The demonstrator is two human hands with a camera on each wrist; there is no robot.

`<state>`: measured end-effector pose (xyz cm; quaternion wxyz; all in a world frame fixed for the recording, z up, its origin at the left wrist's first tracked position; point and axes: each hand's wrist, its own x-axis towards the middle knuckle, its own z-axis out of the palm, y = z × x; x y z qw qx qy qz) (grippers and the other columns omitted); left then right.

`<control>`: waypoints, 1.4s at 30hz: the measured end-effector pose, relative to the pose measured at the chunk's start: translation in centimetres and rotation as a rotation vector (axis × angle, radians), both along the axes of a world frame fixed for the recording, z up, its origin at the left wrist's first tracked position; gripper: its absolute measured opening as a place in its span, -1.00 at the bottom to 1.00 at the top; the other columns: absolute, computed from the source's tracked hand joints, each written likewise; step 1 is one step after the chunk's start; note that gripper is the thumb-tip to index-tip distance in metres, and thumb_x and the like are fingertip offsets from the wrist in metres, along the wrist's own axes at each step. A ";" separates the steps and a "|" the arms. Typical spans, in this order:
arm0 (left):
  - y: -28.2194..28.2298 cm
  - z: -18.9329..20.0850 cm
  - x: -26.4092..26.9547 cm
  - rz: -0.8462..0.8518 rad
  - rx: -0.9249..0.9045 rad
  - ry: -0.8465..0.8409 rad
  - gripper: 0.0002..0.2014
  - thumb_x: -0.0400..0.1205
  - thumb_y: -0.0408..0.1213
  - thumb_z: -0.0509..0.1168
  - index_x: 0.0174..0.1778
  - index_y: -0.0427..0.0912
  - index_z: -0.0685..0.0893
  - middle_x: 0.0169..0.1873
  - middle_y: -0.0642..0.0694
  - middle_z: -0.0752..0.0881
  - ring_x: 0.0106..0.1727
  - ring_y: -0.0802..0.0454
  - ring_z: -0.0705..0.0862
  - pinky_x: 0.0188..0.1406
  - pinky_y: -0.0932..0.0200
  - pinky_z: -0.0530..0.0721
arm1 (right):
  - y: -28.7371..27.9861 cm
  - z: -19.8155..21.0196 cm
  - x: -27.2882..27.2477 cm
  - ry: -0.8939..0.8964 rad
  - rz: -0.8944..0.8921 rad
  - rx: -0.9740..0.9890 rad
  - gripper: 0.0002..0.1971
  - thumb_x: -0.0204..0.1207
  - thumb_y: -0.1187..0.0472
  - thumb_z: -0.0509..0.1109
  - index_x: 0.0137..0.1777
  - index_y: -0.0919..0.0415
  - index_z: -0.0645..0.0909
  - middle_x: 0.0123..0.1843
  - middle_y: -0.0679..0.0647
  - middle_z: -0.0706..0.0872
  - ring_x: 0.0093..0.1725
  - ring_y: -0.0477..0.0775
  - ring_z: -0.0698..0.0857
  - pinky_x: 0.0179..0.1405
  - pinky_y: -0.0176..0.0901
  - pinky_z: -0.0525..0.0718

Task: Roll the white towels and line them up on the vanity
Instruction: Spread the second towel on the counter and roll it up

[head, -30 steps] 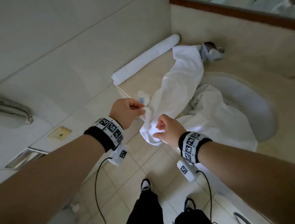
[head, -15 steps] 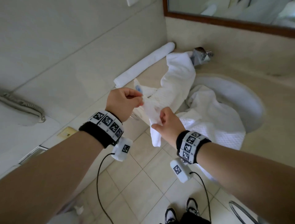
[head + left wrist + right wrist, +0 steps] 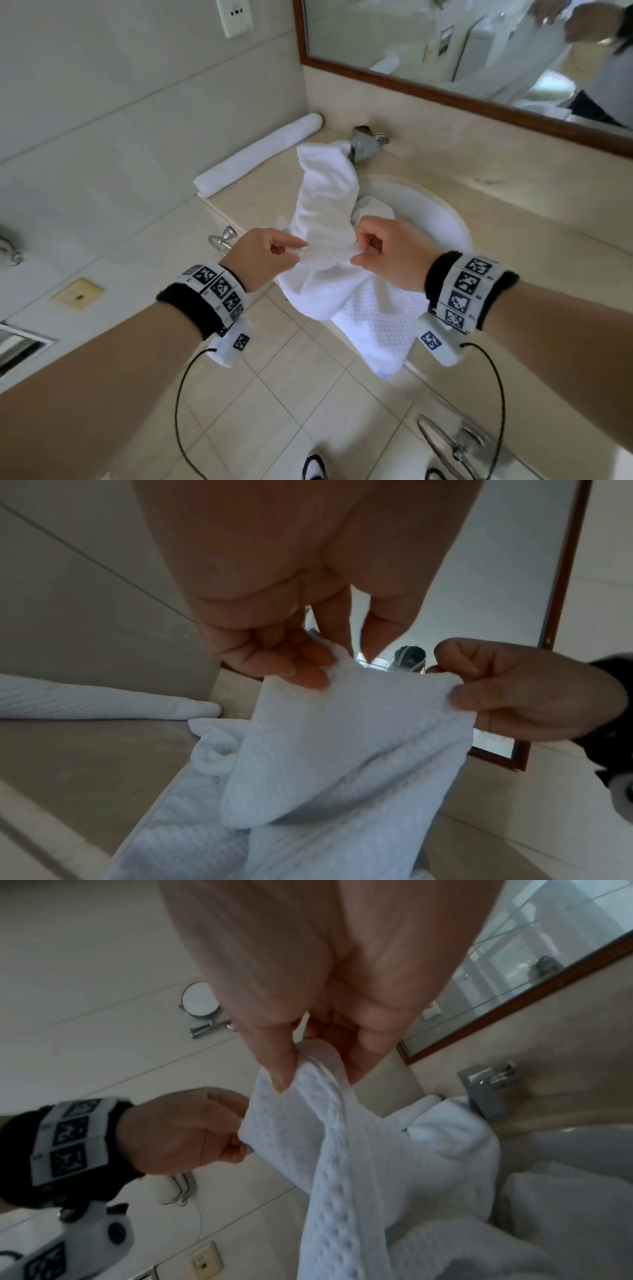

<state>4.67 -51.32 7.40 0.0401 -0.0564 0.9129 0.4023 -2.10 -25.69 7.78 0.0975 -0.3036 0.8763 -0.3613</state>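
A loose white waffle towel (image 3: pixel 325 205) trails from the tap over the vanity (image 3: pixel 513 219) edge. My left hand (image 3: pixel 270 250) pinches one corner of its near edge (image 3: pixel 329 666), and my right hand (image 3: pixel 380 253) pinches the other corner (image 3: pixel 308 1058), with a short span stretched between them above the counter front. A second loose white towel (image 3: pixel 376 325) hangs from the sink over the edge below my hands. One rolled white towel (image 3: pixel 260 154) lies along the left wall on the vanity.
A chrome tap (image 3: pixel 366 144) stands behind the white sink bowl (image 3: pixel 438 219). A wood-framed mirror (image 3: pixel 479 61) hangs above. A chrome towel ring (image 3: pixel 222 240) sticks out at the vanity's left front. Tiled floor (image 3: pixel 281 394) lies below.
My hands have moved apart along the towel's edge and risen, stretching the edge between them. The head view has tilted up toward the mirror.
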 end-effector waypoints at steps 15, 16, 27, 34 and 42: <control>21.7 1.2 -0.9 0.020 -0.272 0.104 -0.81 0.49 -0.18 0.50 -0.12 0.04 0.60 -0.05 0.10 0.68 0.01 0.08 0.66 0.13 -0.04 0.66 | 16.7 3.3 -5.2 0.151 0.339 0.012 -0.60 0.37 0.17 0.60 -0.38 0.00 0.36 -0.43 -0.11 0.45 -0.45 -0.10 0.41 -0.39 -0.16 0.41; 22.4 1.3 -0.9 0.015 -0.245 0.096 -0.79 0.49 -0.22 0.48 -0.12 0.01 0.56 -0.17 0.10 0.68 -0.12 0.08 0.66 0.01 -0.05 0.70 | 17.0 3.6 -5.2 0.162 0.355 0.027 -0.59 0.37 0.17 0.60 -0.39 -0.01 0.35 -0.42 -0.11 0.45 -0.46 -0.12 0.41 -0.39 -0.17 0.40; 26.2 3.6 -0.5 0.110 0.213 0.063 -0.69 0.37 -0.34 0.47 -0.24 0.00 0.43 -0.35 0.01 0.49 -0.37 0.06 0.41 -0.42 0.09 0.45 | 21.5 1.1 -6.4 0.177 0.526 0.251 -0.55 0.37 0.30 0.48 -0.41 0.05 0.20 -0.41 0.00 0.39 -0.43 -0.02 0.33 -0.39 -0.01 0.43; 31.8 7.1 3.5 0.361 0.306 0.169 -0.57 0.22 -0.28 0.57 -0.31 0.04 0.39 -0.27 -0.10 0.51 -0.28 -0.11 0.38 -0.34 -0.06 0.40 | 24.1 3.0 -9.1 0.208 0.505 -0.038 -0.61 0.50 0.28 0.46 -0.31 0.05 0.25 -0.38 -0.06 0.40 -0.42 -0.08 0.34 -0.40 -0.15 0.34; 42.0 8.4 5.2 0.572 0.420 0.335 -0.67 0.25 -0.37 0.55 -0.47 0.04 0.50 -0.25 -0.26 0.43 -0.22 -0.23 0.37 -0.23 -0.16 0.33 | 30.0 8.3 -11.8 0.319 0.660 -0.210 -0.70 0.47 0.30 0.47 -0.27 0.22 0.34 -0.36 0.12 0.49 -0.37 0.11 0.46 -0.32 -0.04 0.48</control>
